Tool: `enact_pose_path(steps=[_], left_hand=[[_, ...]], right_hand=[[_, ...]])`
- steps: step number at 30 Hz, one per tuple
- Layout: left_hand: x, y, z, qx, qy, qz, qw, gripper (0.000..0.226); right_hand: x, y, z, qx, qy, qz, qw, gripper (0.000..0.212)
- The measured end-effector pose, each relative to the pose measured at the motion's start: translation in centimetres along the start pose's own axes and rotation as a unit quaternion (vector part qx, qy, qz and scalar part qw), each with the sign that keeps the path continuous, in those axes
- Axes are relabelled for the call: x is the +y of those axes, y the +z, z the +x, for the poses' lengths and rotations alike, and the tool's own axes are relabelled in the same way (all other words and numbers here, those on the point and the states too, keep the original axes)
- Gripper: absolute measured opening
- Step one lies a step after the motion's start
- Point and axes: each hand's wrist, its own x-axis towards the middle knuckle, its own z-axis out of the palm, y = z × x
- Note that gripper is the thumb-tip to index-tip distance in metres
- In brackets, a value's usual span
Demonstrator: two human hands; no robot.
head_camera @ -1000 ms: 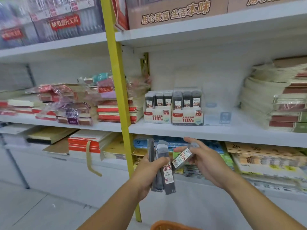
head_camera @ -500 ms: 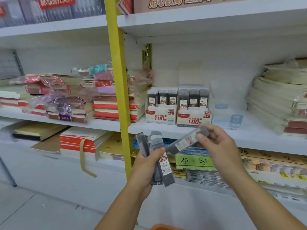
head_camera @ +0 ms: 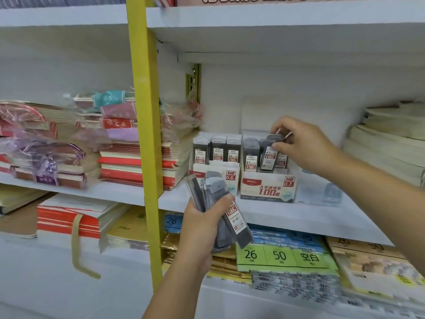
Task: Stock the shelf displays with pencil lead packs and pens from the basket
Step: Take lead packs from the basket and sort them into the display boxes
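From the head camera I see my right grip (head_camera: 299, 146) pinching one lead pack (head_camera: 268, 158) by its top, the pack tilted, its lower end in the 0.7 display box (head_camera: 268, 188) on the shelf (head_camera: 305, 218). My left grip (head_camera: 202, 224) clasps a bundle of packs (head_camera: 238, 226) lower down.

Two display boxes (head_camera: 268, 187); two hands (head_camera: 202, 226); one post (head_camera: 145, 111).
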Motion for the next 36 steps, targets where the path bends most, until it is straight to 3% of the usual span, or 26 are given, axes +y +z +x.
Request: enact_pose_path(steps=[3, 5, 8, 11, 13, 16, 19, 22, 28, 31, 33, 36], left_hand=[[-0.1, -0.1, 0.6, 0.003, 0.004, 0.001, 1.000, 0.050], [0.0, -0.1, 0.7, -0.007, 0.003, -0.001, 1.000, 0.059], [0.3, 0.0, 0.4, -0.022, 0.002, -0.012, 1.000, 0.066], [0.7, 0.0, 0.1, -0.038, 0.000, -0.028, 0.999, 0.067], [0.7, 0.0, -0.2, -0.046, -0.009, -0.027, 0.999, 0.066], [0.7, 0.2, -0.9, -0.064, -0.007, -0.028, 0.998, 0.064], [0.6, 0.5, -1.7, -0.070, 0.007, -0.019, 0.997, 0.055], [0.5, 0.9, -2.5, -0.069, -0.001, -0.006, 0.998, 0.055], [1.0, 0.5, -2.9, -0.059, -0.022, 0.012, 0.998, 0.065], [1.1, -0.2, -2.9, -0.041, -0.018, 0.030, 0.999, 0.066], [1.2, -0.2, -2.9, -0.035, -0.004, 0.051, 0.998, 0.066], [1.3, -0.2, -2.7, -0.039, 0.015, 0.062, 0.997, 0.062]], right_hand=[[0.2, 0.5, 0.9, -0.058, 0.023, 0.005, 0.998, 0.023], [0.2, 0.7, 1.3, -0.069, 0.015, -0.079, 0.994, 0.012], [-0.6, 1.0, 1.0, -0.016, -0.012, -0.203, 0.979, 0.031], [-2.9, 1.7, -2.3, 0.099, -0.003, -0.065, 0.993, 0.025], [-4.6, 3.3, -5.9, 0.046, 0.019, 0.107, 0.993, 0.020], [-6.5, 5.8, -10.6, -0.095, 0.058, 0.249, 0.962, 0.038], [-6.5, 6.9, -12.3, -0.118, 0.104, 0.354, 0.922, 0.057], [-6.2, 6.8, -12.7, -0.124, 0.108, 0.381, 0.910, 0.060], [-6.0, 6.0, -12.8, -0.062, 0.135, 0.461, 0.875, 0.044], [-6.3, 4.7, -12.2, -0.006, 0.136, 0.438, 0.889, 0.032], [-6.0, 3.0, -11.1, 0.082, 0.124, 0.413, 0.899, 0.027], [-5.0, -0.5, -8.0, 0.184, 0.047, 0.325, 0.926, 0.035]])
